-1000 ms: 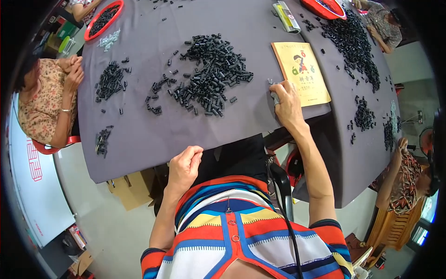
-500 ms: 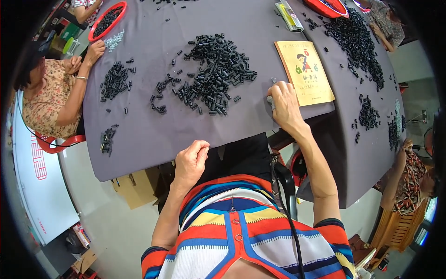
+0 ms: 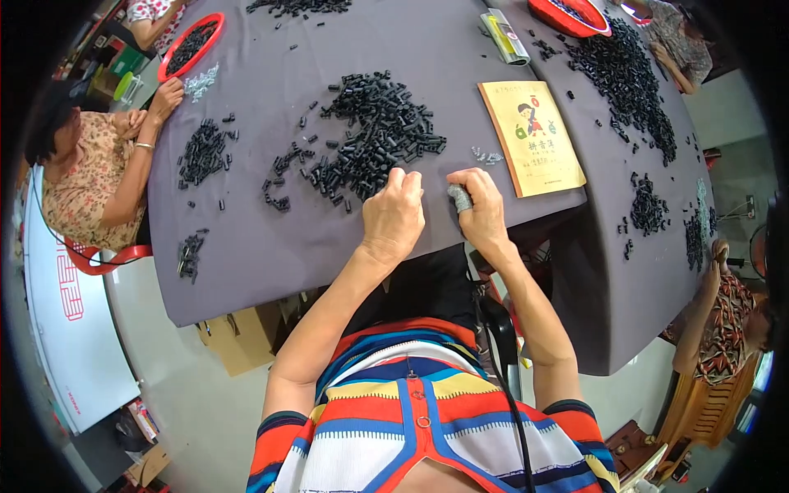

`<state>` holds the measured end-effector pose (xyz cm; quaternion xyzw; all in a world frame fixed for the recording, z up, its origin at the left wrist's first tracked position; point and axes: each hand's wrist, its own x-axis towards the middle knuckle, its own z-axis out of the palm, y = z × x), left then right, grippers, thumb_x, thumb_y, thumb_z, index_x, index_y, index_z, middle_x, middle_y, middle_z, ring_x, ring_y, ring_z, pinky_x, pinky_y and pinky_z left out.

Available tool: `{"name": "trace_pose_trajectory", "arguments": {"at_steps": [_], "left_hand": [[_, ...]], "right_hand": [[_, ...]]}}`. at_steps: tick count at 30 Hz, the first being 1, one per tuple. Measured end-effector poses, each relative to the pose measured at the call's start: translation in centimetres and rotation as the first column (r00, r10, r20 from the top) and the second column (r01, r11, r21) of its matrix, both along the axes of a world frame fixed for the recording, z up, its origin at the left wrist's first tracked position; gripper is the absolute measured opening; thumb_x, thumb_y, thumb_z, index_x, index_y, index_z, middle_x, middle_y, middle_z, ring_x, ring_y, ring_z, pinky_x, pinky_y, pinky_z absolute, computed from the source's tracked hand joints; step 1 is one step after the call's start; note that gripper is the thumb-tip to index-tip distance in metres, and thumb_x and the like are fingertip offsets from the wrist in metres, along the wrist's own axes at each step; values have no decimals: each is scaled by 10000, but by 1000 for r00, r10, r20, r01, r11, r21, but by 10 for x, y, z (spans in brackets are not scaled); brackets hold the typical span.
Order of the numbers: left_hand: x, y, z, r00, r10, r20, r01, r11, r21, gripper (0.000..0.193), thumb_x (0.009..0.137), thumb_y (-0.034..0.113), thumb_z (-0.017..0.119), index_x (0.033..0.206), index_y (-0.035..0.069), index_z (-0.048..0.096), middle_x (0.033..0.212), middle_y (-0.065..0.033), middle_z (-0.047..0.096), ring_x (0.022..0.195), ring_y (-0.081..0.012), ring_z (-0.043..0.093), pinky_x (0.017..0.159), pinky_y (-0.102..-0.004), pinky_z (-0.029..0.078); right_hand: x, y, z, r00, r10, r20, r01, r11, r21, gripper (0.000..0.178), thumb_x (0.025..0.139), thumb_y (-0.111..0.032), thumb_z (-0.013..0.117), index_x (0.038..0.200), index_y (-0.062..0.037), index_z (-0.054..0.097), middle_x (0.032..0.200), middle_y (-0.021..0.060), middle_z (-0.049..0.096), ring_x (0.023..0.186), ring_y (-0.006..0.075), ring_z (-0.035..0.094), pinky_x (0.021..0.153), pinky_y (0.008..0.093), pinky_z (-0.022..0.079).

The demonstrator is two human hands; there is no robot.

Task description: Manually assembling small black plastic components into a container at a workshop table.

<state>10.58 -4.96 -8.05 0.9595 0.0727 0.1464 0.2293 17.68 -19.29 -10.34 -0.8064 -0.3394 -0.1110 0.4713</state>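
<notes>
My left hand (image 3: 394, 215) is closed at the near edge of a big pile of short black cylindrical pieces (image 3: 370, 123). Its fingers curl inward, and whatever they hold is hidden. Just to its right, my right hand (image 3: 485, 212) is closed too, fingertips bent toward the left hand. Grey wrapping (image 3: 459, 197) covers its thumb. Anything pinched there is too small or hidden to make out. Beyond the right hand lie a few small clear or silvery bits (image 3: 486, 156), beside a yellow booklet (image 3: 532, 140).
A grey cloth (image 3: 246, 255) covers the table. Smaller black heaps (image 3: 204, 154) lie at the left, with a red basket (image 3: 191, 47) behind. A second table at right bears a larger black pile (image 3: 629, 90) and a red basin (image 3: 571, 15). Other people sit around both.
My left hand has moved forward and right, from the table edge to the pile. My right hand has drawn back left, away from the small clear bits, and the hands are now close together.
</notes>
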Motion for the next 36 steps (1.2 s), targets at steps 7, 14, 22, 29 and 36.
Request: {"name": "trace_pose_trajectory", "arguments": {"at_steps": [7,14,22,29,36], "left_hand": [[6,-3,-8,998,48,-31,-43,988,151,80,752,10,551,765,51,484,809,-103,512,663,-265,629,528,-360,515],[-9,-7,1,985,39,168,20,941,-338,130,772,3,637,895,19,599,839,-75,551,624,-204,580,552,-305,451],[-25,-3,-2,991,40,126,46,791,-610,117,776,-14,615,883,0,571,821,-118,570,677,-273,591,583,-331,468],[-34,0,0,994,77,84,7,693,-721,131,789,-22,611,917,-8,586,806,-94,577,651,-177,576,587,-279,460],[-43,7,-1,993,112,44,-34,613,-789,129,808,-28,608,936,-16,608,818,-27,550,649,-76,524,585,-214,436]], "right_hand": [[-2,-1,-1,1000,-4,-6,4,1000,-17,285,623,103,519,870,-24,582,837,119,592,793,319,557,705,371,447],[-3,-2,2,998,-7,-61,10,999,45,292,619,132,516,872,-7,563,846,131,581,802,325,557,722,372,449],[-26,3,21,939,134,-315,-104,989,109,341,647,185,436,907,5,564,875,100,532,792,208,539,724,255,430],[-31,5,15,915,135,-379,-94,988,124,325,659,176,489,912,-9,576,860,101,555,751,228,558,674,286,454],[-33,6,30,827,137,-545,-39,981,189,250,779,130,527,988,-6,545,848,-3,537,793,68,514,723,199,418]]}}
